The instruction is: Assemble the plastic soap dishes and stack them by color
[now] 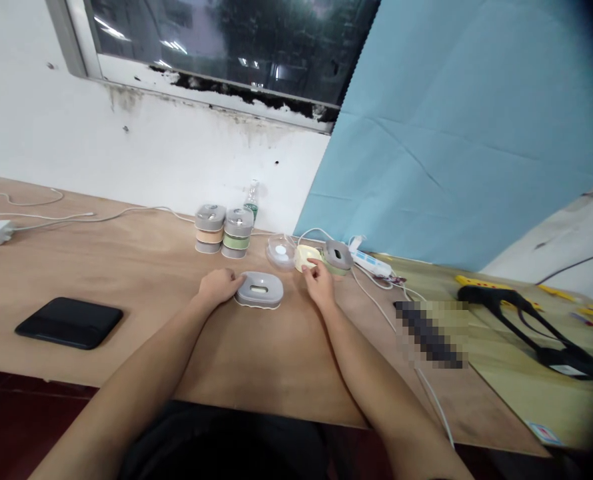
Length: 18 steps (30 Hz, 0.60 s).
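A grey oval plastic box (pixel 259 291) with a slot in its top stands on the table in front of me. My left hand (pixel 220 287) grips its left end, fingers closed at the edge. Farther right, my right hand (pixel 319 283) has its fingers closed on a small pale yellow box (pixel 304 256), whose front is partly covered by them. A clear round plastic lid (pixel 280 252) with a white centre lies just left of the yellow box. Beside it on the right stands a grey-topped box with a green lower part (pixel 338 256).
Two stacks of grey, orange and green boxes (pixel 209 229) stand near the wall, with a clear bottle (pixel 252 199) behind. A black flat pad (pixel 69 323) lies left. A power strip (pixel 371 264), cables and a black frame-like object (pixel 531 331) are on the right.
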Each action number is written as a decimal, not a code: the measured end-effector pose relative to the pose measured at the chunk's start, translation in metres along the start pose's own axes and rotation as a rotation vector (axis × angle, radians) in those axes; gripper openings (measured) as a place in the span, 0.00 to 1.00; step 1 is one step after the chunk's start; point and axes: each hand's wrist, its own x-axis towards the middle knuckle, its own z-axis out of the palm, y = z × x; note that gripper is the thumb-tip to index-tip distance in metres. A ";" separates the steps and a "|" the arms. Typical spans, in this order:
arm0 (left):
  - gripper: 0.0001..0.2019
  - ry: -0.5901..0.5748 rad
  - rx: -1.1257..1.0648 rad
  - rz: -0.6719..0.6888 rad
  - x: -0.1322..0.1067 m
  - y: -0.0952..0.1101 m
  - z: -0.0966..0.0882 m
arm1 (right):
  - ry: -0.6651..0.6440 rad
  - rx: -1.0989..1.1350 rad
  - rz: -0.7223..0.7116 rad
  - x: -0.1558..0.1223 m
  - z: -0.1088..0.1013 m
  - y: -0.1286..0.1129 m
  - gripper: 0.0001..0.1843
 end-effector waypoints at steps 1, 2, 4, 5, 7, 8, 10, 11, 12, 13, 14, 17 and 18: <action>0.28 -0.002 -0.002 0.001 0.000 0.000 0.000 | -0.076 0.001 -0.036 -0.003 0.001 -0.004 0.24; 0.28 -0.002 -0.002 0.002 0.000 0.000 0.000 | -0.158 0.005 -0.069 -0.006 0.003 -0.008 0.23; 0.29 -0.001 -0.001 0.009 0.000 0.000 0.001 | -0.300 0.023 -0.119 -0.012 0.007 -0.016 0.23; 0.29 -0.004 0.002 0.013 0.000 0.000 0.001 | -0.353 0.036 -0.139 -0.015 0.010 -0.019 0.24; 0.30 -0.010 0.010 0.020 0.000 0.000 0.001 | -0.430 0.060 -0.170 -0.020 0.016 -0.025 0.24; 0.30 -0.013 0.014 0.028 0.000 0.000 0.001 | -0.451 0.065 -0.176 -0.022 0.018 -0.027 0.24; 0.31 -0.021 0.018 0.045 0.000 0.001 0.000 | -0.461 0.064 -0.163 -0.024 0.023 -0.030 0.23; 0.30 -0.027 0.021 0.050 0.000 0.001 0.000 | -0.459 0.062 -0.150 -0.024 0.026 -0.031 0.22; 0.29 -0.033 0.025 0.051 0.000 0.002 0.000 | -0.458 0.060 -0.139 -0.024 0.027 -0.032 0.22; 0.28 -0.041 0.031 0.049 0.000 0.003 0.000 | -0.459 0.058 -0.130 -0.024 0.029 -0.032 0.21; 0.27 -0.048 0.038 0.043 0.001 0.003 0.000 | -0.463 0.058 -0.125 -0.023 0.030 -0.032 0.20; 0.26 -0.059 0.040 0.027 0.001 0.004 0.000 | -0.473 0.045 -0.130 -0.023 0.032 -0.033 0.19; 0.26 -0.060 0.034 0.024 0.000 0.004 -0.001 | -0.461 0.034 -0.136 -0.023 0.032 -0.033 0.19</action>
